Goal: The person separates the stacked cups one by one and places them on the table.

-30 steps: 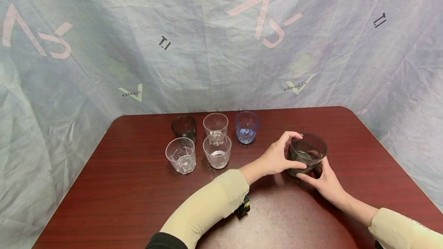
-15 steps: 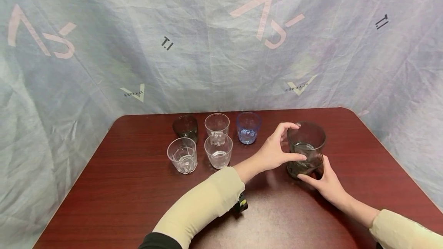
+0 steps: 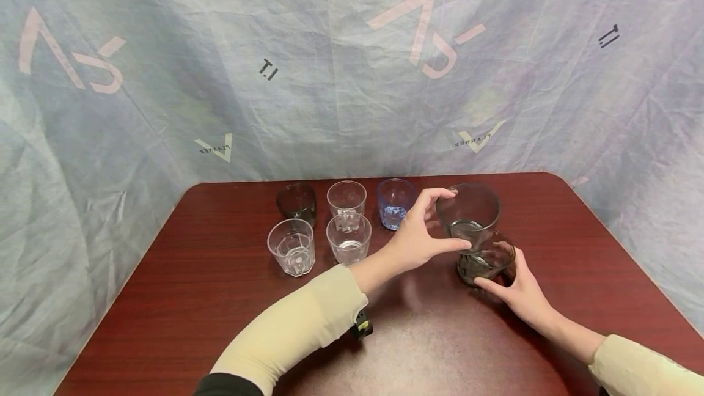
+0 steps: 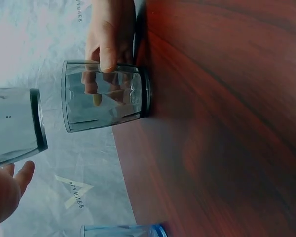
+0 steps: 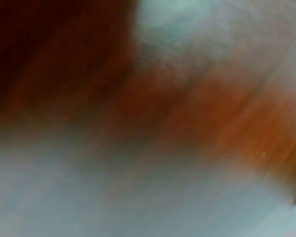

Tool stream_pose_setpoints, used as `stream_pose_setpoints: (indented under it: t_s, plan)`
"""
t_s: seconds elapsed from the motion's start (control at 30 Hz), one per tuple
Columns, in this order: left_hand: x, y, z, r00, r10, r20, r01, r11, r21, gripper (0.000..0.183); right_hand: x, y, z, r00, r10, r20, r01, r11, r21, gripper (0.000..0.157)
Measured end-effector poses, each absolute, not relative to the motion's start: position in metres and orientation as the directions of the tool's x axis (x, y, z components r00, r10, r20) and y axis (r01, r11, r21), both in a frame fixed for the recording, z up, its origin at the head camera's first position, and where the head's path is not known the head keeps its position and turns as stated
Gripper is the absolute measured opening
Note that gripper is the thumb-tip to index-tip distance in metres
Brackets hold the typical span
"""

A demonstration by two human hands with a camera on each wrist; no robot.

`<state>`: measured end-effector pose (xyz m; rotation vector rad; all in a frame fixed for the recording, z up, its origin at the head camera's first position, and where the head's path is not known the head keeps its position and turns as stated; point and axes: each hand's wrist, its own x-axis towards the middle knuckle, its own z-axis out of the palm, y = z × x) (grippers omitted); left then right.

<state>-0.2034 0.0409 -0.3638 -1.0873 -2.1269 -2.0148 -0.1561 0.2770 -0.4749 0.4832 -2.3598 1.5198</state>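
In the head view my left hand (image 3: 416, 237) grips a smoky grey drinking glass (image 3: 469, 208) by its sides, thumb in front and fingers behind. Below it stands a second smoky grey glass (image 3: 477, 269) on the table, held by my right hand (image 3: 521, 293) from the right. The left wrist view has the raised glass (image 4: 12, 121) apart from the lower glass (image 4: 103, 98), with a gap between them. There the right hand's thumb and fingers are round the lower glass. The right wrist view is too blurred to make out either hand's hold.
Left of the hands stand two clear glasses (image 3: 349, 240) (image 3: 291, 249) in front. Behind them are a dark glass (image 3: 297, 203), another clear glass (image 3: 346, 195) and a blue-tinted glass (image 3: 393, 216). A grey printed cloth (image 3: 330, 109) hangs behind the red-brown table (image 3: 220, 316).
My left hand has lifted the upper smoky glass out of the lower one and moved it up and leftward. The right hand has stayed at the lower glass.
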Motion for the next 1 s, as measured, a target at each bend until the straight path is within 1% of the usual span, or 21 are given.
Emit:
stream_pose_setpoints:
  t_s: [0.27,0.57,0.67,0.8,1.0]
  plan:
    - [-0.201,0.021,-0.378,-0.794,0.371,0.481,0.487,-0.083,0.869,0.075,-0.156,0.279,-0.475,-0.9,-0.12,0.418,-0.432,0.365,-0.825,0.077]
    - [-0.189,0.0,-0.399,-0.857,0.355,0.375,0.418,0.053,0.907,0.076,-0.156,0.28,-0.476,-0.908,-0.126,0.399,-0.417,0.356,-0.836,0.075]
    - [-0.188,-0.004,-0.409,-0.871,0.343,0.353,0.399,0.071,0.914,0.077,-0.156,0.28,-0.476,-0.909,-0.125,0.397,-0.415,0.355,-0.838,0.076]
    - [-0.188,-0.007,-0.419,-0.879,0.332,0.342,0.379,0.049,0.924,0.076,-0.156,0.279,-0.477,-0.909,-0.121,0.399,-0.415,0.355,-0.838,0.076]
    - [-0.189,-0.009,-0.428,-0.901,0.297,0.315,0.366,0.137,0.92,0.074,-0.156,0.279,-0.477,-0.91,-0.117,0.397,-0.412,0.358,-0.838,0.077]
